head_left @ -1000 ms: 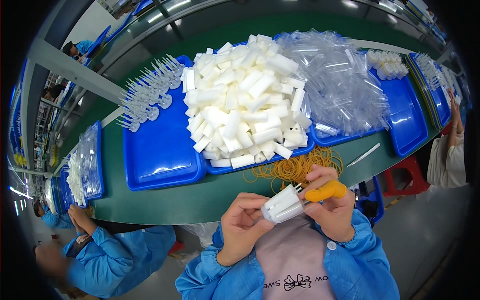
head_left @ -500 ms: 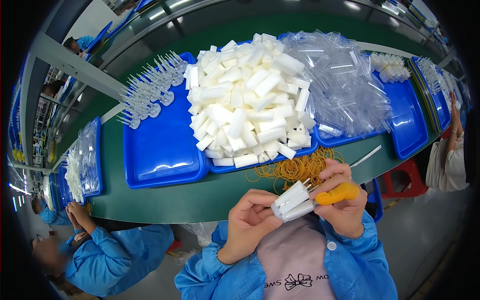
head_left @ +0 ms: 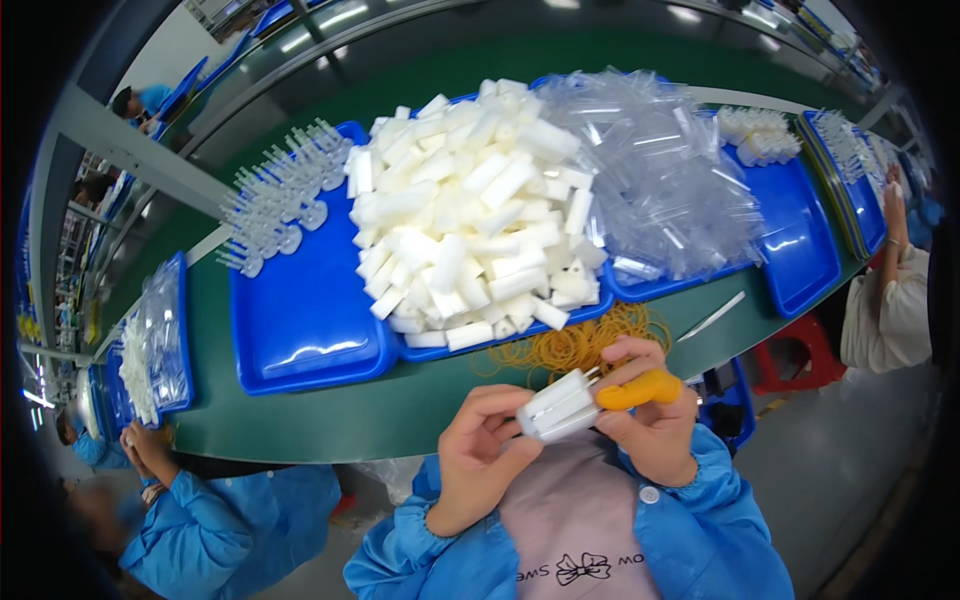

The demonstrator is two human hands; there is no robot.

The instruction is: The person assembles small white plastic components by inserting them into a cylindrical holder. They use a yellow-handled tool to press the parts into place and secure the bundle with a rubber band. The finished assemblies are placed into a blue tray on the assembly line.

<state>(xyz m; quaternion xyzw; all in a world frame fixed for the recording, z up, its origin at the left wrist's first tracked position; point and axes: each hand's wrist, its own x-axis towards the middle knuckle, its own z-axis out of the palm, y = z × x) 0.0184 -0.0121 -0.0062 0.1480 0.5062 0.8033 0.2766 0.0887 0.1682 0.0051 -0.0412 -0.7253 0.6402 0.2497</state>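
In front of my chest, both hands hold a bundle of white foam pieces [head_left: 558,408] set on a clear plastic base. Thin prongs stick out at its far end. My left hand [head_left: 482,455] pinches the base end between thumb and fingers. My right hand [head_left: 655,425] is closed at the opposite side, its thumb and index finger against the foam. A yellow-orange finger cot [head_left: 645,389] covers that index finger. Just beyond the hands lies a heap of yellow rubber bands [head_left: 565,350] on the green table [head_left: 300,425].
A large pile of white foam pieces [head_left: 460,215] fills a blue tray. Beside it are clear plastic sleeves [head_left: 665,185]. Clear pronged plastic parts [head_left: 285,195] stand in the left tray [head_left: 312,305]. A white strip [head_left: 712,316] lies at right. Co-workers sit either side.
The bundle has turned slightly, and the foam pieces now sit closer together. Both hands have shifted a little to the left in view, along with the whole scene.
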